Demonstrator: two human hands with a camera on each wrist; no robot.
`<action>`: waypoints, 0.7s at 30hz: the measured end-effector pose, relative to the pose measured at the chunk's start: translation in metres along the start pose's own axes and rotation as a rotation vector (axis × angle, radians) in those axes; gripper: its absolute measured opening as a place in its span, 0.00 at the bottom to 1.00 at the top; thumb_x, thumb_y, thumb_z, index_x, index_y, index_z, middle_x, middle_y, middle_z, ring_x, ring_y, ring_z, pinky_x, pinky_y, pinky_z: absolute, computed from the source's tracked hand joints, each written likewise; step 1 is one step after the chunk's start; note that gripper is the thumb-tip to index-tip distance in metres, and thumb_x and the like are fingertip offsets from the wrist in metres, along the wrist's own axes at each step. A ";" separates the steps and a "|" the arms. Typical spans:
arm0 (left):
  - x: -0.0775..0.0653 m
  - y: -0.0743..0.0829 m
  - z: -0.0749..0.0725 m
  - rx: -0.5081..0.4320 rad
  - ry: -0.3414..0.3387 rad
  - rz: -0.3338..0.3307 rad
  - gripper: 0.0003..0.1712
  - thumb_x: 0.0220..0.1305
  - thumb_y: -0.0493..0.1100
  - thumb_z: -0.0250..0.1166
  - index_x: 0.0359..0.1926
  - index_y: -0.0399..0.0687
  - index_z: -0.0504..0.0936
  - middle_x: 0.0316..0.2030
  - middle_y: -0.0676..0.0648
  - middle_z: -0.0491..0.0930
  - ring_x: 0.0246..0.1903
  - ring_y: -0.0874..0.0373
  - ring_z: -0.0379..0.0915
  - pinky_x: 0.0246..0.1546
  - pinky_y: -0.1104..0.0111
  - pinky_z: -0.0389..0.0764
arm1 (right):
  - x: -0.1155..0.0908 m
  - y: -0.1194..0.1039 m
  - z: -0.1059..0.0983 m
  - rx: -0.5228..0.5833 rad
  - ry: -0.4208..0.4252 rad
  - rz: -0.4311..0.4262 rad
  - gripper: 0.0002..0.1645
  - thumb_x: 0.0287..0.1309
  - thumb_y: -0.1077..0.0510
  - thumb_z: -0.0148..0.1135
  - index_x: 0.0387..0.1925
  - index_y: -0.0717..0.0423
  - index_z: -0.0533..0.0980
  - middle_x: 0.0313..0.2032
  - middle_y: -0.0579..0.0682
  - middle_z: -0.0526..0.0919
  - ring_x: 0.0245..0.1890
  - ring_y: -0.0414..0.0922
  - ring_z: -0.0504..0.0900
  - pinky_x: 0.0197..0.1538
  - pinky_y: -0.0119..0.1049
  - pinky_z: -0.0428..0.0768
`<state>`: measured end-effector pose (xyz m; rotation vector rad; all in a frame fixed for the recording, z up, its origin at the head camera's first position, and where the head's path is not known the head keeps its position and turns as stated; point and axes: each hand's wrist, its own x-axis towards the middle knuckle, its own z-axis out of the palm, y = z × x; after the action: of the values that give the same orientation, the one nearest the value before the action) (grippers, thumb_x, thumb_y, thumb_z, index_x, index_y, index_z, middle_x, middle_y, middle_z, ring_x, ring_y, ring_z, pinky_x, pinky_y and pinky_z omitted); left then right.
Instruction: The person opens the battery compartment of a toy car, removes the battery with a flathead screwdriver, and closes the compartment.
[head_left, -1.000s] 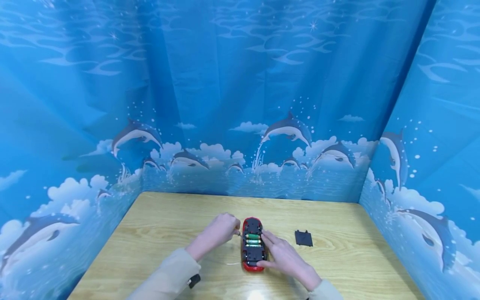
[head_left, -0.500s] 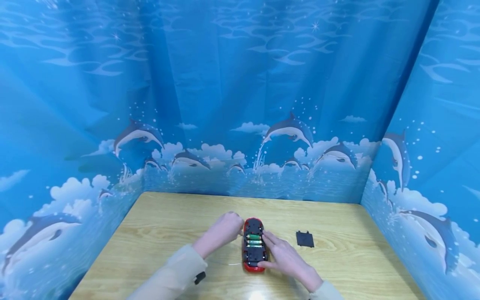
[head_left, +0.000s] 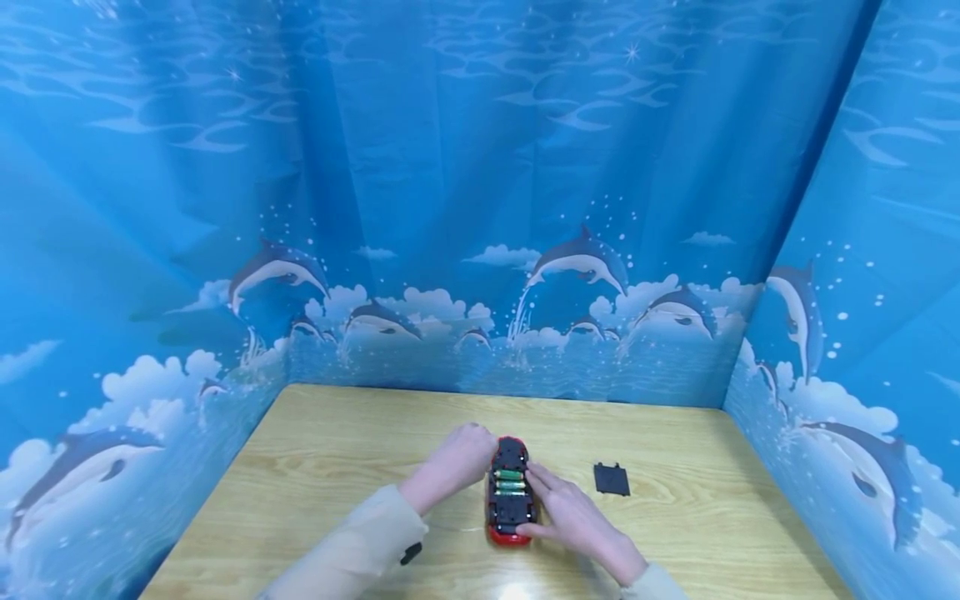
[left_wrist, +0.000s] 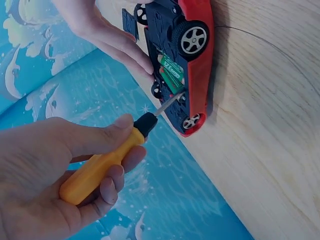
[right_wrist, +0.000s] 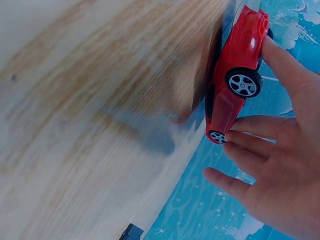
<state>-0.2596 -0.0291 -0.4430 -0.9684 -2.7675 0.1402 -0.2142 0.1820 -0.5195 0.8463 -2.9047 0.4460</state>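
Observation:
A red toy car [head_left: 512, 508] lies upside down on the table, its black underside up. Several green batteries [head_left: 510, 484] show in its uncovered battery compartment. My left hand [left_wrist: 85, 165] grips a screwdriver [left_wrist: 102, 167] with a yellow handle and black collar. Its metal tip meets the compartment edge at the end of a battery; in the head view the hand hides the tool. Along the car's other side, my right hand [right_wrist: 270, 150] rests its straight fingers near a wheel, with the thumb against one end of the body.
The black battery cover [head_left: 612, 479] lies on the wooden table [head_left: 675, 533] to the right of the right hand. A thin wire [left_wrist: 270, 45] runs from the car across the tabletop. A blue dolphin-print curtain [head_left: 420, 250] stands behind and at the sides.
My left hand has moved right with the screwdriver, closer in over the car's left side. The right hand, car and cover keep their places.

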 end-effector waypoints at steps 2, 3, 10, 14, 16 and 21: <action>0.001 0.004 -0.001 0.051 0.010 0.017 0.03 0.58 0.37 0.73 0.34 0.47 0.89 0.25 0.50 0.83 0.26 0.59 0.78 0.29 0.70 0.83 | 0.000 0.001 0.001 -0.005 -0.004 0.001 0.54 0.54 0.33 0.70 0.68 0.69 0.69 0.70 0.65 0.68 0.64 0.61 0.74 0.62 0.57 0.77; 0.002 0.005 -0.001 0.076 0.015 0.026 0.03 0.59 0.36 0.72 0.34 0.47 0.89 0.25 0.50 0.84 0.26 0.60 0.78 0.29 0.71 0.83 | 0.000 0.001 0.001 -0.008 -0.003 -0.003 0.54 0.54 0.33 0.70 0.67 0.69 0.69 0.70 0.65 0.69 0.64 0.61 0.75 0.61 0.57 0.77; 0.004 0.007 0.002 0.142 0.022 0.032 0.04 0.55 0.37 0.74 0.34 0.48 0.89 0.25 0.51 0.83 0.26 0.61 0.77 0.28 0.72 0.81 | 0.002 0.001 0.002 0.010 -0.003 -0.004 0.54 0.54 0.33 0.70 0.68 0.68 0.68 0.70 0.65 0.68 0.65 0.62 0.74 0.63 0.57 0.77; 0.003 -0.002 0.006 0.096 -0.033 0.000 0.08 0.54 0.44 0.78 0.33 0.49 0.87 0.26 0.52 0.83 0.28 0.60 0.78 0.32 0.72 0.82 | 0.002 0.001 0.002 0.019 -0.001 0.003 0.55 0.53 0.34 0.71 0.68 0.68 0.68 0.71 0.65 0.67 0.65 0.63 0.73 0.63 0.58 0.76; 0.000 -0.010 0.009 0.013 -0.027 0.001 0.10 0.51 0.44 0.80 0.29 0.49 0.85 0.25 0.53 0.82 0.28 0.60 0.77 0.33 0.71 0.82 | 0.002 0.000 0.003 0.017 0.006 0.001 0.55 0.52 0.34 0.72 0.68 0.69 0.68 0.71 0.65 0.67 0.64 0.63 0.74 0.62 0.58 0.76; -0.011 -0.026 0.016 -0.211 0.057 0.026 0.12 0.53 0.41 0.78 0.22 0.49 0.83 0.21 0.54 0.81 0.27 0.56 0.76 0.32 0.65 0.81 | 0.003 0.001 0.002 0.019 0.010 0.003 0.55 0.51 0.35 0.73 0.68 0.68 0.68 0.70 0.66 0.67 0.63 0.64 0.75 0.62 0.58 0.77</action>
<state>-0.2704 -0.0565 -0.4569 -1.0404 -2.7585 -0.1767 -0.2168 0.1805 -0.5216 0.8402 -2.8973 0.4781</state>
